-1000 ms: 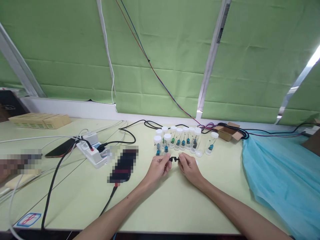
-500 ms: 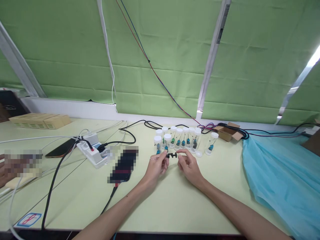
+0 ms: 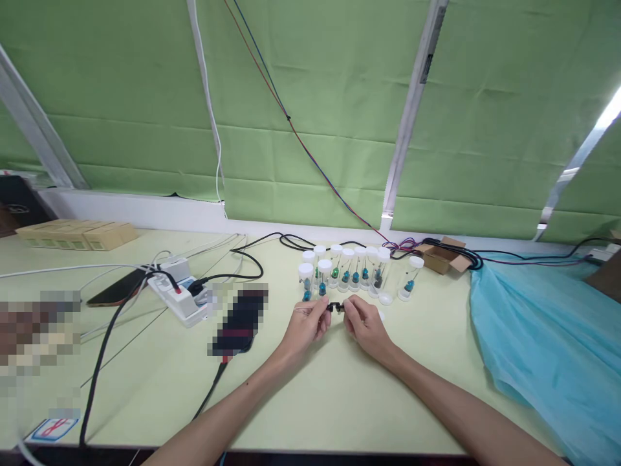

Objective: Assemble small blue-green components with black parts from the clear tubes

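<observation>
A small black part with a notched middle is stretched between my two hands just above the table. My left hand pinches its left end between thumb and fingers, and thin pale strands show along the back of that hand. On the other end, my right hand closes thumb and forefinger. Behind them stand several clear vials with white caps, holding small blue or green pieces with thin stems. One more vial stands apart to the right. A loose white cap lies beside my right hand.
On the left lie a dark phone on a cable, a white power strip and another phone. A small open carton and blue sheeting are on the right. Blurred at far left is another person's hand.
My right hand has moved slightly and its raised forefinger has come down, so it now pinches the black part's right end. The left hand has kept its hold.
</observation>
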The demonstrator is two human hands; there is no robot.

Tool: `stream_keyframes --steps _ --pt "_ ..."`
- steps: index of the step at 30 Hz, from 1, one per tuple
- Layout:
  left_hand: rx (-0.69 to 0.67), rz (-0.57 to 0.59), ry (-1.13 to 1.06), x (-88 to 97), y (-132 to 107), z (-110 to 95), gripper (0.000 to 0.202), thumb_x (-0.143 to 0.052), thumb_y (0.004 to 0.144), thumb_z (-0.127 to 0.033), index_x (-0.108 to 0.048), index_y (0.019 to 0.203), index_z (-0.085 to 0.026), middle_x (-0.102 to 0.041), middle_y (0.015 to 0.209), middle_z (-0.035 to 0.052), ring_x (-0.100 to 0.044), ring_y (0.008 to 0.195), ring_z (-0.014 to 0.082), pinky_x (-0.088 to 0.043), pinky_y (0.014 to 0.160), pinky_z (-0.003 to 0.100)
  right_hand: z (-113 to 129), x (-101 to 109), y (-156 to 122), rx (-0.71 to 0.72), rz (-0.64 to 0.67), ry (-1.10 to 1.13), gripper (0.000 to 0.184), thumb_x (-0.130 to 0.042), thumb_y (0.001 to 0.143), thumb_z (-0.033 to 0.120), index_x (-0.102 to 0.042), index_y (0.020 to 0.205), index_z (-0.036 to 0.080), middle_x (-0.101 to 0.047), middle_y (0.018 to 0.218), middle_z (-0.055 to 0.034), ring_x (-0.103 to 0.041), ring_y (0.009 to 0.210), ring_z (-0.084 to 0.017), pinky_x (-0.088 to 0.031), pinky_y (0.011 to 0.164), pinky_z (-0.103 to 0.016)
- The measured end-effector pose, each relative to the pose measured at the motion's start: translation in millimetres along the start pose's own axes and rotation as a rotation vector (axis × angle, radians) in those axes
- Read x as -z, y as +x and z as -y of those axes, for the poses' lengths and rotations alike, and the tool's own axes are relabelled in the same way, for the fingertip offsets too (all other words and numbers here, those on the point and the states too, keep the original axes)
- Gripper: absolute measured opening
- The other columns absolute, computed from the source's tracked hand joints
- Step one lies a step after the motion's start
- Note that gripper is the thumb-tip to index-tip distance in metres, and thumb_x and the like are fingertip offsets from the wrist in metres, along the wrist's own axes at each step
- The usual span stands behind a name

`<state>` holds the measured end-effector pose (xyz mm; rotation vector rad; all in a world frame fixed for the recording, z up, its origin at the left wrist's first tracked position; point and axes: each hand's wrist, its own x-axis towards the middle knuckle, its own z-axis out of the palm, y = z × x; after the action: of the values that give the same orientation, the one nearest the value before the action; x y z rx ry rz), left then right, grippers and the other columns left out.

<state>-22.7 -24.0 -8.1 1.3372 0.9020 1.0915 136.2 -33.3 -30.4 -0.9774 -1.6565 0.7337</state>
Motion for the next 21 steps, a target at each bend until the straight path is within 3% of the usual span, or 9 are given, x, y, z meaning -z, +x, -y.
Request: stream_keyframes --steps 6,13,16,21 --pt "-0.026 0.032 0.068 1.4 -1.2 2.2 0.056 -0.052 0.081 -0.06 -0.053 0.049 -0.015 -0.041 0.042 -0.0018 -0.035 0.039 0.0072 -0.022 0.039 0.021 -2.6 -0.8 0.5 -0.014 -0.012 0.007 0.048 -0.034 0.096 0.05 -0.043 0.059 0.021 -0.043 0.044 0.0037 -0.038 0.041 -0.011 -0.032 0.046 -0.025" --pt "-0.014 0.03 0.054 0.2 0.2 2.8 0.055 -0.053 0.081 -0.059 -0.053 0.049 -0.014 -0.042 0.042 -0.0015 -0.035 0.038 0.0068 -0.021 0.039 0.022 -4.3 -2.3 0.5 -0.052 -0.065 -0.009 0.055 -0.031 0.096 0.053 -0.046 0.055 0.02 -0.041 0.04 0.0031 -0.037 0.039 -0.011 -0.031 0.045 -0.026" --pt "0.012 -0.013 -0.01 -1.3 0.2 -0.1 0.055 -0.056 0.078 -0.06 -0.053 0.048 -0.014 -0.042 0.041 -0.0017 -0.035 0.036 0.0064 -0.02 0.038 0.022 -2.1 -1.6 0.3 -0.019 -0.087 -0.003 0.048 -0.033 0.096 0.051 -0.048 0.063 0.02 -0.041 0.043 0.0044 -0.038 0.041 -0.01 -0.032 0.045 -0.025" --pt "0.037 -0.064 -0.11 -2.0 -0.5 -3.8 0.054 -0.058 0.076 -0.061 -0.053 0.049 -0.014 -0.044 0.042 -0.0017 -0.035 0.036 0.0064 -0.018 0.037 0.021 1.0 -1.0 -1.5 -0.02 -0.036 0.045 0.032 -0.041 0.094 0.048 -0.052 0.101 0.019 -0.044 0.049 0.0074 -0.039 0.042 -0.01 -0.032 0.043 -0.022"
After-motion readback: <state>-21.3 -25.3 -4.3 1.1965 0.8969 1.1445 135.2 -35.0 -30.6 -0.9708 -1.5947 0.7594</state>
